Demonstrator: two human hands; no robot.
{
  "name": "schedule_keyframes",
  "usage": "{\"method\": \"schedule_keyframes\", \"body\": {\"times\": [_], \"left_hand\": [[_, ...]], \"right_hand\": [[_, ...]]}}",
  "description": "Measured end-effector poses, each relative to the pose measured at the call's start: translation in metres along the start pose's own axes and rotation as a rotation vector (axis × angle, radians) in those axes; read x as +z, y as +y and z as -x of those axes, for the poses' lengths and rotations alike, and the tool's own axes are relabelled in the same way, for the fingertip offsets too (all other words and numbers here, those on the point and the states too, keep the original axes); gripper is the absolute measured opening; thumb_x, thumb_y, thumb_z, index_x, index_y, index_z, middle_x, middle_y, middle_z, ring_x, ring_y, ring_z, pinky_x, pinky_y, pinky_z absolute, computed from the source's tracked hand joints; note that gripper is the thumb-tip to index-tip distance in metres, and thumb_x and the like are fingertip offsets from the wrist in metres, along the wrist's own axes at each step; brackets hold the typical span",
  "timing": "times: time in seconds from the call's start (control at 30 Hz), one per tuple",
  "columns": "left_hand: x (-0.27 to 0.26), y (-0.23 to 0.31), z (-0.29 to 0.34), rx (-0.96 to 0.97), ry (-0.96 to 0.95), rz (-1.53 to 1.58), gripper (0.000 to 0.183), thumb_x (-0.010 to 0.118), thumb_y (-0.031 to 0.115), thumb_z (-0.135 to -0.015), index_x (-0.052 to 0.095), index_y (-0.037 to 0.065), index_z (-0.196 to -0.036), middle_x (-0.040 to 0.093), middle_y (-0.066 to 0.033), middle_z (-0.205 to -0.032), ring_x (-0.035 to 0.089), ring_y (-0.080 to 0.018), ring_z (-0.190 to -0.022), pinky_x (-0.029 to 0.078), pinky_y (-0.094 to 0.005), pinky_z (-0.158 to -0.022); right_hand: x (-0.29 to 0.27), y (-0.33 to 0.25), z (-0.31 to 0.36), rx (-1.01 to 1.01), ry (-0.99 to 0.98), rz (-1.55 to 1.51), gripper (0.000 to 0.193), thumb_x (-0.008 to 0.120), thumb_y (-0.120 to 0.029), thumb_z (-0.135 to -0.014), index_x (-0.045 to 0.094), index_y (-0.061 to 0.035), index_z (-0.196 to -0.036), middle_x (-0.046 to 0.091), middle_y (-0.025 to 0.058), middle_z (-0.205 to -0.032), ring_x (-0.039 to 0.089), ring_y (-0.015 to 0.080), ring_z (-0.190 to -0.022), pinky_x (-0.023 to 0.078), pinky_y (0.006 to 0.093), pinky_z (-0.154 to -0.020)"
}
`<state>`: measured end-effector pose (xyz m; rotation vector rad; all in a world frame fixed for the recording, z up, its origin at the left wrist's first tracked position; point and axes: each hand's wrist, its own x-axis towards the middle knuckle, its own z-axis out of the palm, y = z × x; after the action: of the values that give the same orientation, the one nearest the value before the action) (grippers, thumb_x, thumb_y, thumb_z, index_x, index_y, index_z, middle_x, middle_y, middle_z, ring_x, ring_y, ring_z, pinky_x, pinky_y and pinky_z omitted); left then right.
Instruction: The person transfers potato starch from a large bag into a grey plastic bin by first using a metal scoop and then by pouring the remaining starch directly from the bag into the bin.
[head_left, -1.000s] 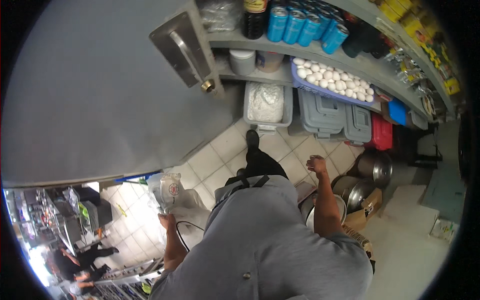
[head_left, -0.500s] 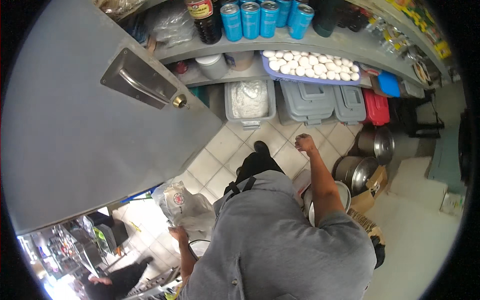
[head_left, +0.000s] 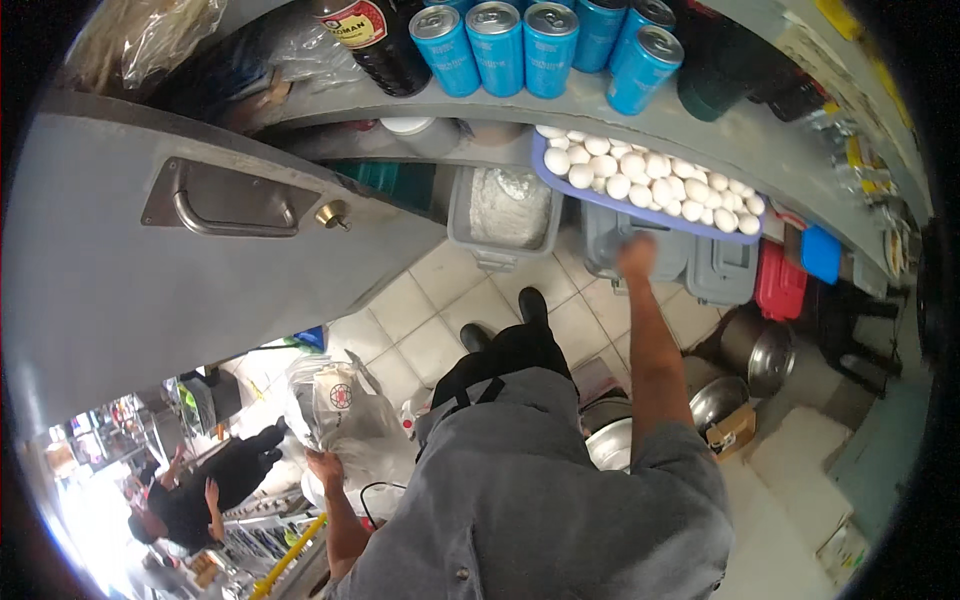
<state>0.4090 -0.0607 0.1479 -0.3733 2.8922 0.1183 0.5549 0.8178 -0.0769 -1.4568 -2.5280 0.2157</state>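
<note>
My left hand (head_left: pixel 325 468) is closed on the edge of a whitish plastic bag (head_left: pixel 345 405) with a round red mark, low on the left beside my body. My right arm reaches forward. At its end my right hand (head_left: pixel 637 257) is smeared by motion, so its fingers do not show clearly. It is over a grey lidded bin (head_left: pixel 665 245), just below a purple tray (head_left: pixel 650 213) full of white eggs (head_left: pixel 640 165) on the shelf. Whether it touches the bin cannot be made out. Left of that bin stands an open grey bin (head_left: pixel 458 215) of white powder (head_left: pixel 508 205).
Blue cans (head_left: pixel 525 50) and a dark sauce bottle (head_left: pixel 372 50) stand on the upper shelf. A grey door (head_left: pixel 150 290) fills the left. A red bin (head_left: pixel 780 280) and metal pots (head_left: pixel 760 350) are at right. Another person (head_left: pixel 215 490) is at the lower left.
My right hand has moved forward from above the floor tiles to the lidded bin. The shelf appears nearer and the view has shifted. My left hand still holds the plastic bag.
</note>
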Motion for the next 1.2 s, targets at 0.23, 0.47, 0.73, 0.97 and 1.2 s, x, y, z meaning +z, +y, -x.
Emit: {"method": "schedule_keyframes", "body": {"times": [0.23, 0.47, 0.73, 0.97, 1.2], "left_hand": [[-0.024, 0.023, 0.062, 0.205, 0.174, -0.217, 0.071, 0.058, 0.013, -0.076, 0.037, -0.016, -0.137, 0.054, -0.0394, -0.126, 0.054, -0.0542, -0.115, 0.043, -0.0548, -0.101], [-0.008, 0.065, 0.085, 0.006, 0.091, -0.047, 0.071, 0.062, 0.015, -0.082, 0.036, -0.015, -0.140, 0.054, -0.0378, -0.130, 0.053, -0.0530, -0.118, 0.043, -0.0544, -0.101], [0.026, 0.114, 0.098, -0.031, 0.167, 0.196, 0.045, 0.064, 0.007, -0.080, 0.048, -0.008, -0.119, 0.067, -0.0319, -0.089, 0.064, -0.0512, -0.087, 0.050, -0.0530, -0.076], [0.077, 0.042, 0.138, -0.280, 0.064, 0.254, 0.077, 0.073, 0.017, -0.079, 0.040, -0.008, -0.144, 0.066, -0.0291, -0.111, 0.063, -0.0447, -0.106, 0.049, -0.0515, -0.091], [0.014, 0.072, 0.132, -0.345, -0.102, 0.339, 0.066, 0.070, 0.011, -0.074, 0.049, -0.002, -0.135, 0.065, -0.0277, -0.112, 0.061, -0.0436, -0.108, 0.049, -0.0532, -0.092]], "right_hand": [[-0.050, -0.052, -0.017, 0.018, -0.237, 0.049, 0.051, 0.071, -0.034, -0.079, 0.063, 0.0009, -0.115, 0.063, 0.0194, -0.118, 0.055, 0.0376, -0.117, 0.047, 0.0536, -0.096], [-0.059, -0.107, 0.036, -0.299, -0.360, -0.393, 0.027, 0.069, -0.013, -0.081, 0.064, -0.0063, -0.107, 0.069, 0.0136, -0.092, 0.069, 0.0297, -0.089, 0.054, 0.0414, -0.080], [-0.155, -0.231, 0.012, -0.361, -0.440, -0.619, 0.028, 0.067, -0.010, -0.087, 0.062, -0.0061, -0.114, 0.070, 0.0121, -0.080, 0.069, 0.0259, -0.072, 0.055, 0.0365, -0.070], [-0.120, -0.352, 0.001, -0.810, -0.618, -0.489, 0.032, 0.062, -0.007, -0.089, 0.064, -0.0044, -0.120, 0.069, 0.0165, -0.112, 0.066, 0.0304, -0.104, 0.051, 0.0391, -0.092], [-0.100, -0.393, 0.042, -0.922, -1.085, -0.513, 0.031, 0.063, -0.005, -0.090, 0.062, 0.0001, -0.120, 0.068, 0.0144, -0.111, 0.066, 0.0225, -0.098, 0.054, 0.0357, -0.086]]}}
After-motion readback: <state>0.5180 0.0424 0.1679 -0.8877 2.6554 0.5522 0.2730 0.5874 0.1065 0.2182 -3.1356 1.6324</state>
